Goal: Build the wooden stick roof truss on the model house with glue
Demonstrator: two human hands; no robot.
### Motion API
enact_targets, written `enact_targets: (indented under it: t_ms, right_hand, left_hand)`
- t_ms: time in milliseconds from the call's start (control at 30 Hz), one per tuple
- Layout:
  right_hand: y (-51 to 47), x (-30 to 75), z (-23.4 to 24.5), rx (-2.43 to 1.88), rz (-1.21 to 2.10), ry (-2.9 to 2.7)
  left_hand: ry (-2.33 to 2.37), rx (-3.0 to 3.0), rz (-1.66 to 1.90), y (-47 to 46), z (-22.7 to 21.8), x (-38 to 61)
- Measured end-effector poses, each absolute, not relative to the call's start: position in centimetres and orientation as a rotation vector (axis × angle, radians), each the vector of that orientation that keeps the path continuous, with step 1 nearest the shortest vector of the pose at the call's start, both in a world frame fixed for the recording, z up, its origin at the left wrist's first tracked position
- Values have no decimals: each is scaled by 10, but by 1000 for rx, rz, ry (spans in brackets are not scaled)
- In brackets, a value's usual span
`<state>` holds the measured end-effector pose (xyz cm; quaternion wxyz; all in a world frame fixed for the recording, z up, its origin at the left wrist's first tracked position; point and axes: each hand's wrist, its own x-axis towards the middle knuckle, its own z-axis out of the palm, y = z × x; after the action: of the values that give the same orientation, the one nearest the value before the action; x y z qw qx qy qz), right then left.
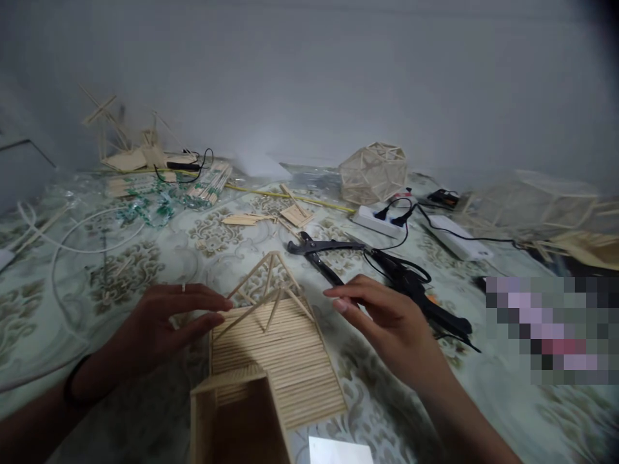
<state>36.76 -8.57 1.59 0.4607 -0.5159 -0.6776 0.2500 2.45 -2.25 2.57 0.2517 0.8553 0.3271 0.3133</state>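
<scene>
A small model built of thin wooden sticks lies in front of me. It has a slatted platform, a triangular stick frame at its far end and an open-topped wooden box at its near end. My left hand is at the platform's far left corner, fingers stretched and thumb apart; whether the fingertips touch the frame I cannot tell. To the right of the model, my right hand hovers with thumb and forefinger slightly apart and nothing visible in them. Just beyond its fingertips lie dark-handled pliers.
A black glue gun lies at right, its cord near a white power strip. Behind are loose sticks, bagged stick bundles, a yellow rod and a faceted stick model. A white cable curls at left.
</scene>
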Motion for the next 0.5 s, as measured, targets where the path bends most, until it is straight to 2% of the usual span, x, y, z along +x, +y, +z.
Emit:
enact_targets:
  t_ms: [200, 433, 500]
  right_hand:
    - [-91, 356, 9, -1323, 626, -1648]
    - [-79, 366, -2, -1363, 681, -1787]
    - [-77, 370, -5, -1368, 729, -1830]
  left_hand:
    - [853, 2314, 736, -23, 23, 23]
    - [891, 2360, 776, -19, 26, 23]
    - [939, 2357, 680, -15, 27, 20]
